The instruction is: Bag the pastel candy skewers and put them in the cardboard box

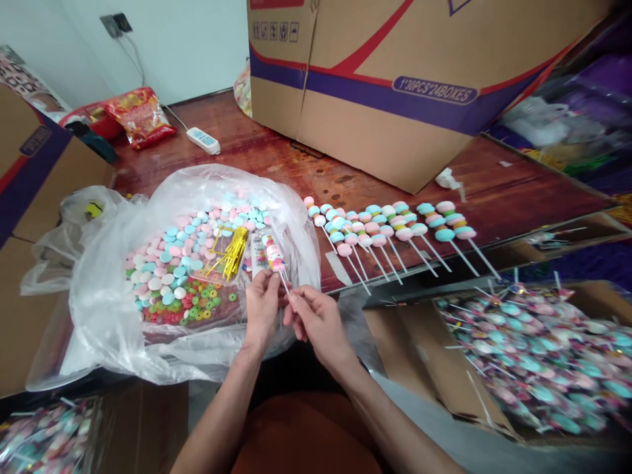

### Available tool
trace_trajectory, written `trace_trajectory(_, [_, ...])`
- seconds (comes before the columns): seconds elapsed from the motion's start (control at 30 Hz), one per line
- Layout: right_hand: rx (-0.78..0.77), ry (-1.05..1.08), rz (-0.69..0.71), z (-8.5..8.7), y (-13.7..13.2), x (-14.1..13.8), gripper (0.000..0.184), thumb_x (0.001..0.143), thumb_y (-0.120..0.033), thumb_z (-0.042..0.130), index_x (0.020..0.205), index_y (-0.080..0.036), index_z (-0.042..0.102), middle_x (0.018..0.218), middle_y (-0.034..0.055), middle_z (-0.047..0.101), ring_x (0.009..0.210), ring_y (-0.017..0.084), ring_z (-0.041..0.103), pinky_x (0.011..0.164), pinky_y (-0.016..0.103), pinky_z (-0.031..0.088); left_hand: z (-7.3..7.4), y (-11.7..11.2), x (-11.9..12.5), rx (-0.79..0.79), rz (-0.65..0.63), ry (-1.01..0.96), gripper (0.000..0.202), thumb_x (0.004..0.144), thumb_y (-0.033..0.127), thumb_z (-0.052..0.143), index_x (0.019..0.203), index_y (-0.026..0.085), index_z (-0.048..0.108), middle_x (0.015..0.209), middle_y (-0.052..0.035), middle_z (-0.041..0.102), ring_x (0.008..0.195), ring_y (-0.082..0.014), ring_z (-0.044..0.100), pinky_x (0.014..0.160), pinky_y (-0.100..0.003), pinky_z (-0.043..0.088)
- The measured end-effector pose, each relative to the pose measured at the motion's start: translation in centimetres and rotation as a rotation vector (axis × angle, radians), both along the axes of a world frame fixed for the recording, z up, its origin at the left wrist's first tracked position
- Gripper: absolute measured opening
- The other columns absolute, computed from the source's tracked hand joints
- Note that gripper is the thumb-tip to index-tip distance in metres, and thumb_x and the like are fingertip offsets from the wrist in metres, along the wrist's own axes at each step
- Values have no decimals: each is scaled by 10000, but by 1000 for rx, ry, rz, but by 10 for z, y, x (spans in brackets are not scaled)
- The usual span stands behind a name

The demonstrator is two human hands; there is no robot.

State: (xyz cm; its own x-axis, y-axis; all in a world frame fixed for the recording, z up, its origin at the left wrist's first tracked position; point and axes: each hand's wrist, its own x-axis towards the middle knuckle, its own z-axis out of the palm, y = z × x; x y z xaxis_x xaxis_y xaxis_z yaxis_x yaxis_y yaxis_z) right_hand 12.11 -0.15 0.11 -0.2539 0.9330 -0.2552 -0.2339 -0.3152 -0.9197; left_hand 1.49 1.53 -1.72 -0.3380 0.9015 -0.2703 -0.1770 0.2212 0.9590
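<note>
A candy skewer [274, 255] in a printed clear wrapper points away from me, its white stick toward my body. My left hand [264, 297] pinches the wrapper's lower end, where the stick comes out. On the stick's lower part, the fingers of my right hand [316, 319] are closed. Just beyond the left hand, gold twist ties [233, 255] lie in a bundle beside printed wrappers [257, 250]. Pastel candies [182, 247] and small gummy rings [192, 303] are heaped on a clear plastic bag [113, 329] to the left.
Several unwrapped candy skewers [380, 227] lie in a row on the wooden table [340, 178]. A large cardboard box [365, 105] stands behind them. At the lower right, an open carton [419, 349] holds many wrapped skewers. A power strip [203, 141] and red snack bag [141, 117] sit farther back.
</note>
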Motion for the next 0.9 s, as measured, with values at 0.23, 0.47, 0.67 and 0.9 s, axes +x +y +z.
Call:
trace_trajectory(0.23, [-150,174,-73,5,-1,0,264,769,-395,703,762,-152,599,497,-70,494,364,11,275,368,163,157,6,-4,1,95,17,296,164,894,293,518,765,193,529,605,49,499,528,-96,467,528,-217,392])
trace_trajectory(0.47, [-99,212,-132,-1,0,-9,270,788,-411,698,770,-156,611,521,-71,465,405,19,262,392,173,161,4,-11,-4,146,-53,574,136,911,278,501,797,208,525,577,60,463,518,-101,406,534,-235,318])
trace_trajectory(0.67, [47,71,-152,-6,13,1,260,844,-403,644,751,-167,587,541,-65,458,455,49,334,429,184,239,16,-26,-21,246,-297,486,215,903,285,550,709,194,534,596,36,464,547,-104,394,564,-242,329])
trace_trajectory(0.9, [334,-209,-101,-2,2,-2,238,948,-325,496,759,-187,540,596,-46,480,535,88,439,540,212,368,19,-26,-24,185,-134,-62,304,858,481,623,927,185,635,764,-21,610,741,-157,581,719,-273,473])
